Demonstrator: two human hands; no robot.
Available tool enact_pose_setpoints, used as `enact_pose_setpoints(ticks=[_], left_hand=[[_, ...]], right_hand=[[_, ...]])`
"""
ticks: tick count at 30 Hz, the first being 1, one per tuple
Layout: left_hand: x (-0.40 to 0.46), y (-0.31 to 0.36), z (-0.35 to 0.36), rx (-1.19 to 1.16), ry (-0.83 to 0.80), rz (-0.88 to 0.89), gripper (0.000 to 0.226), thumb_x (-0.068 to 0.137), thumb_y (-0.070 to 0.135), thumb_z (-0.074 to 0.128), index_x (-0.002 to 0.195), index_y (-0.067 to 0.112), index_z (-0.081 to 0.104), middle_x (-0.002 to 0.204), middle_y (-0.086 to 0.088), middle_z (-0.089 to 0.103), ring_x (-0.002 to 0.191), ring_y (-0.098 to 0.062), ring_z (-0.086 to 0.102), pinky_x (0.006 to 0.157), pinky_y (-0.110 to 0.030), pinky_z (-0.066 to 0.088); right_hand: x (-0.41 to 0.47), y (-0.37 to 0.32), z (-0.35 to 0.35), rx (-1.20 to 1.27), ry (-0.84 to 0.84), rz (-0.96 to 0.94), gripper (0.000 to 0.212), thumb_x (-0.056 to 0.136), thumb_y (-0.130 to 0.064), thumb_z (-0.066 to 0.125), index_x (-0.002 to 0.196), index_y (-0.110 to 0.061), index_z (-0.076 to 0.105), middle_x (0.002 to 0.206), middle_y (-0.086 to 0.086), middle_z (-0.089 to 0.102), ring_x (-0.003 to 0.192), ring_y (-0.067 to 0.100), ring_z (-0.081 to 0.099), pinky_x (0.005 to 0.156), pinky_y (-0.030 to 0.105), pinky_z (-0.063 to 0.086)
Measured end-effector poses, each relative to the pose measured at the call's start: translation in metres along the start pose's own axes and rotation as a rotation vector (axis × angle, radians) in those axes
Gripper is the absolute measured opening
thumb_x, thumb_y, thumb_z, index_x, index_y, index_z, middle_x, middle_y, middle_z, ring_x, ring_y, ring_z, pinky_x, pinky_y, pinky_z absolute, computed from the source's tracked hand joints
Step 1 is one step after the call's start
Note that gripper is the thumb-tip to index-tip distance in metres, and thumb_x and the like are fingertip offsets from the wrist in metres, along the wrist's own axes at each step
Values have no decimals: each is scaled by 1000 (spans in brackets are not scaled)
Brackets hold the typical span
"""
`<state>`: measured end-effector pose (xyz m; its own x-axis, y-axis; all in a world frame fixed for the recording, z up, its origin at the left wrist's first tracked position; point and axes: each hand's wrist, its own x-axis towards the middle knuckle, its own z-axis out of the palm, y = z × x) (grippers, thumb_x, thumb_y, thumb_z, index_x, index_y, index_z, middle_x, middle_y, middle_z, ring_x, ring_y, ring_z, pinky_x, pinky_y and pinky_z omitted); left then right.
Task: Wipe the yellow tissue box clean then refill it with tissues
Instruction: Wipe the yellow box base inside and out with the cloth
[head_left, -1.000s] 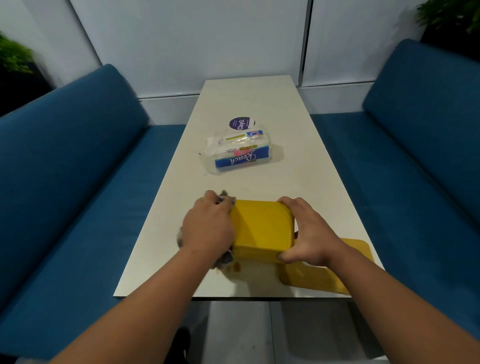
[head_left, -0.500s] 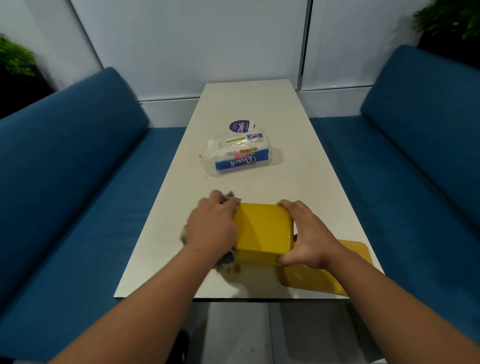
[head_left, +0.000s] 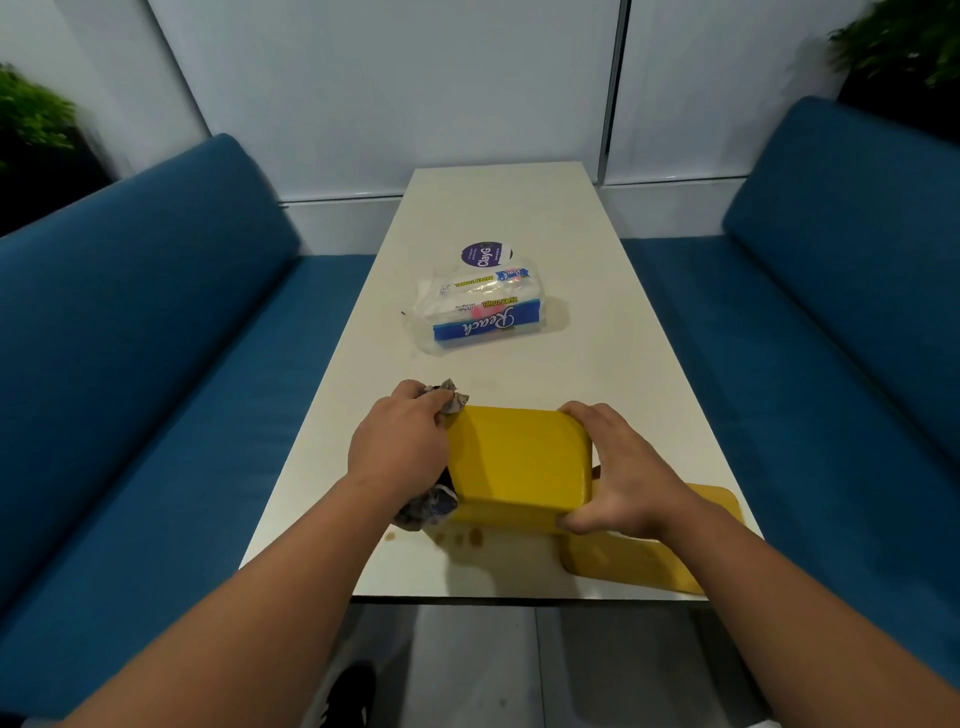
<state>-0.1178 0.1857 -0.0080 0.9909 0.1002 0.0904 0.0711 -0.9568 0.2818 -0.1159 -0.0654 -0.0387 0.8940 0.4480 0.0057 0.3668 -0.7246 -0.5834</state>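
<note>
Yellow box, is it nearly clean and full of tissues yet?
Not yet. The lid is already off, lying beside the yellow box. Now the left hand rubs a cloth on its side while the right hand grips it. The tissue pack still waits unused on the table.

The tissue box (head_left: 519, 460) I hold is plain yellow. Right of it, the flat lid (head_left: 649, 556) is the same yellow. At its left, my cloth (head_left: 431, 506) is grey with dark mottling. Beyond it, the tissue pack (head_left: 475, 312) is clear and white, with a blue band, yellow labels and a pink spot. The table (head_left: 519, 208) beneath is off-white; the benches (head_left: 156, 364) are blue.
</note>
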Motion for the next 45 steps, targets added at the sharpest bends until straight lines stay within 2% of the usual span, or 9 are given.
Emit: enact_pose_setpoints(ticks=[5, 10, 19, 23, 25, 28, 34, 39, 45], left_hand=[[2, -2, 2, -44, -1, -13, 38, 102, 32, 33, 136, 35, 49, 135, 2, 47, 117, -23, 47, 95, -35, 43], [2, 0, 4, -30, 7, -24, 38, 102, 34, 33, 138, 37, 46, 135, 2, 46, 118, -23, 47, 96, -37, 44], [-1, -3, -5, -53, 19, -12, 37, 101, 34, 33, 136, 38, 47, 135, 4, 46, 119, -19, 47, 92, -32, 44], [-3, -25, -38, -394, 279, -100, 35, 97, 20, 44, 128, 27, 58, 124, 4, 57, 111, -17, 51, 92, -27, 39], [-3, -38, -48, -612, 331, -242, 34, 95, 16, 46, 122, 27, 62, 110, 4, 63, 98, -16, 56, 88, -31, 45], [-6, -51, -48, -917, 245, -416, 30, 92, 14, 48, 108, 32, 67, 103, 0, 65, 88, -17, 58, 75, -31, 49], [-23, -36, -54, -1380, 41, -500, 27, 97, 4, 45, 102, 17, 67, 87, -6, 64, 71, -19, 54, 62, -30, 43], [-25, -21, -58, -1456, 92, -486, 27, 98, 7, 44, 99, 20, 68, 83, -2, 66, 69, -19, 56, 60, -29, 44], [-24, -13, -50, -1380, 121, -353, 30, 99, 6, 43, 106, 22, 68, 93, 4, 70, 78, -10, 65, 65, -22, 51]], right_hand=[[7, -7, -8, -136, -76, 7, 120, 53, -57, 84, 145, -33, 10, 140, -7, 26, 121, 17, 36, 98, 37, 43], [19, -38, -8, -445, -38, -88, 117, 55, -65, 76, 147, -27, 14, 139, 0, 32, 127, 22, 31, 111, 38, 23], [55, -101, 25, -598, -54, -125, 120, 56, -58, 79, 149, -18, 14, 133, 7, 38, 120, 26, 39, 103, 43, 37], [58, -96, 9, -474, -53, -86, 122, 58, -53, 80, 151, -22, 8, 140, 4, 31, 129, 27, 34, 114, 48, 26], [57, -90, -1, -330, -30, -42, 121, 57, -50, 83, 150, -26, 10, 141, 0, 30, 129, 27, 33, 110, 48, 31], [55, -77, -9, -162, 68, -37, 120, 50, -47, 85, 146, -28, 17, 138, -4, 32, 122, 26, 41, 98, 43, 44], [53, -54, -2, 108, 176, -19, 123, 46, -42, 94, 145, -26, 23, 139, -7, 34, 122, 12, 38, 98, 28, 37], [51, -44, 10, 372, 190, -28, 125, 41, -33, 95, 142, -39, 23, 138, -15, 34, 125, 10, 39, 96, 43, 50], [51, -43, 15, 497, 229, -36, 122, 44, -35, 96, 141, -41, 23, 138, -15, 34, 125, 7, 40, 86, 32, 52]])
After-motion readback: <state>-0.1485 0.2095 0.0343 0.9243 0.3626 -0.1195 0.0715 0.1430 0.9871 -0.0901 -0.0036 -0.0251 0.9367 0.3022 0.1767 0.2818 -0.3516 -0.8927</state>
